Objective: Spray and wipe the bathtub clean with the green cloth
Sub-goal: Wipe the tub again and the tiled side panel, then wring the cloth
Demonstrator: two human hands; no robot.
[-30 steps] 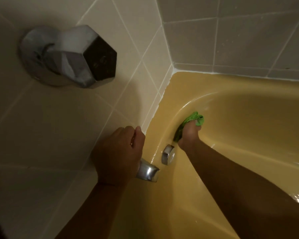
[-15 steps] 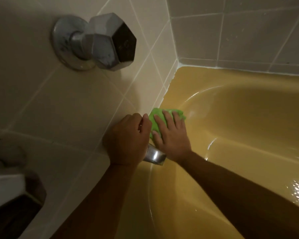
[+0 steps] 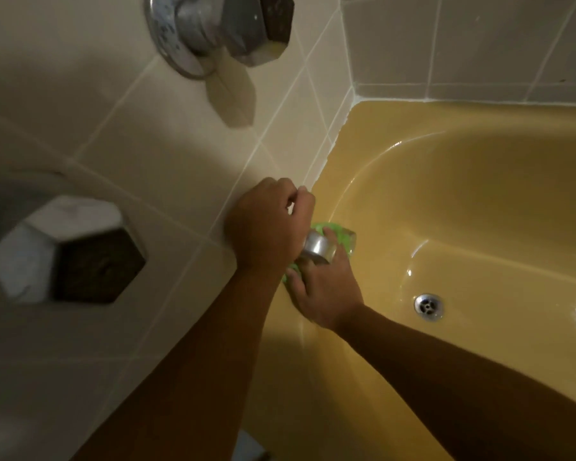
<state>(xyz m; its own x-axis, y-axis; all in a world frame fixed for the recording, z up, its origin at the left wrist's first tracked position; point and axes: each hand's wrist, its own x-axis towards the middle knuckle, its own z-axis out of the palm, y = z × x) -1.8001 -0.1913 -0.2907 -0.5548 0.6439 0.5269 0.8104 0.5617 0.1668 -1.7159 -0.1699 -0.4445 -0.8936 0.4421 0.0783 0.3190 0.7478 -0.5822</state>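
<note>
Cloth point(image 3: 347, 242), bright green, crumpled, lies against end wall of glossy mustard-yellow bathtub point(image 3: 479, 201), directly under short chrome spout point(image 3: 318, 251). Your right hand point(image 3: 326, 289) presses it there, fingers stretched out over it, not clasping. Your left hand point(image 3: 268, 224) curls round spout from above, grasping it close to cream tiled wall point(image 3: 147, 154). Round metal drain point(image 3: 428, 306) sits in tub floor, well apart from both hands. Two hexagonal chrome tap handles on wall: one at top point(image 3: 246, 28), one lower left point(image 3: 70, 251), blurred.
</note>
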